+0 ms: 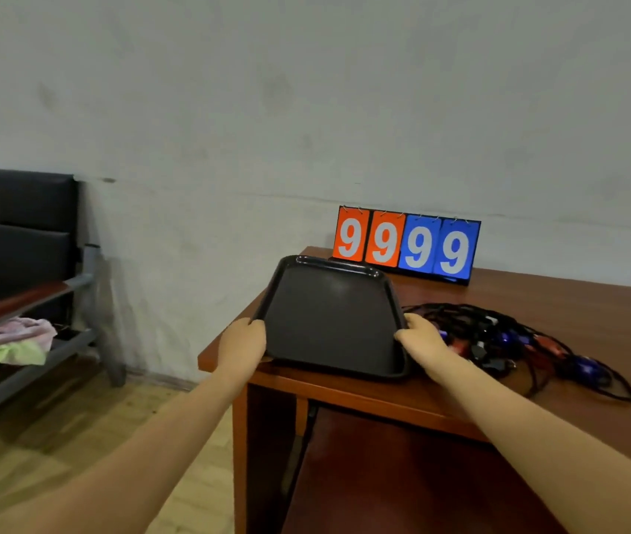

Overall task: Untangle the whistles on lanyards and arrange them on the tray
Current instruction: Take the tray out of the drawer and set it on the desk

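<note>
1. A tangled heap of whistles on lanyards (pixel 514 337) lies on the wooden desk (pixel 576 314), to your right of the tray. The cords are black and loop over one another, with one long loop trailing out toward the desk's near right side. Mixed into the cords are small blue, red and black whistle bodies; they are too blurred to count.
2. A black plastic tray (pixel 329 321) with a raised rim and rounded corners sits at the desk's left end. Its near edge rests close to the desk's front edge, and its far edge appears tilted up toward you, showing the inside face.
3. Your left hand (pixel 242 346) grips the tray's left rim near the front corner, fingers curled round the edge.
4. Your right hand (pixel 423 339) grips the tray's right rim, thumb over the edge. It lies just beside the tangle, and may touch the nearest cords.
5. Behind the tray, against the grey wall, stands a flip scoreboard (pixel 406 244). It reads "9 9" in white on two orange cards, then "9 9" in white on two blue cards.
6. To your far left is a dark padded chair (pixel 21 225), and in front of it a metal-framed rack with crumpled pink and green cloths (pixel 9 344).
</note>
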The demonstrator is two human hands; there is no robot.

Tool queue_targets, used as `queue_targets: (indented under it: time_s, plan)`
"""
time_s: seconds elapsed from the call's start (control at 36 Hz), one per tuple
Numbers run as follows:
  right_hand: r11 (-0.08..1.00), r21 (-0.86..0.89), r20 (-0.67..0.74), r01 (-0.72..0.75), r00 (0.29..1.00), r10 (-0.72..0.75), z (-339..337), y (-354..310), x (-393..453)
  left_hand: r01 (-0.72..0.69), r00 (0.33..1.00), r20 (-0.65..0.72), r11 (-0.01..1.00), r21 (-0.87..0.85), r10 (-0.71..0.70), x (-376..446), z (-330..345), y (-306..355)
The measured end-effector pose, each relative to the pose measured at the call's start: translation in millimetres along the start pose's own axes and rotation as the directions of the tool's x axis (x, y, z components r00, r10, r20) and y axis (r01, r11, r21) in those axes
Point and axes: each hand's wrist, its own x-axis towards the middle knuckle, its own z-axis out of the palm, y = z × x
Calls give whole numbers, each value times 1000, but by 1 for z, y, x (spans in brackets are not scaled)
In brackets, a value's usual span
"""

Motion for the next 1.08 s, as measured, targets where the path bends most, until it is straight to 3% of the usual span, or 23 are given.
queue_targets:
  time_s: [0.06,0.14,0.25,0.36,0.42,0.64,0.86,1.0,1.08]
  plan:
    - [997,-70,26,32,999,-30,-4,2,-1,-77,997,-14,991,108,79,2,6,-5]
    - [973,-212,65,90,995,-78,-11,8,2,-85,994,-41,960,267,99,6,15,-4]
    - [946,-300,31,120,993,-116,-29,21,9,-136,987,-15,872,470,162,14,25,-4]
    - [963,-251,-60,94,992,-112,-41,30,14,-274,947,57,700,660,317,16,39,-4]
    - [977,-204,-127,69,987,-96,-44,32,15,-308,935,85,669,676,345,21,46,-2]
    - [968,-251,-279,3,957,-75,-55,42,10,-322,940,139,670,669,313,30,69,6]
    - [943,-332,-253,11,962,-100,-81,55,5,-375,927,229,741,557,297,18,84,13]
    - [974,-210,-195,87,972,-128,-85,59,4,-296,955,115,909,294,274,19,75,13]
    - [937,-317,-41,150,984,-172,-82,55,2,-248,969,40,966,75,246,17,63,12]
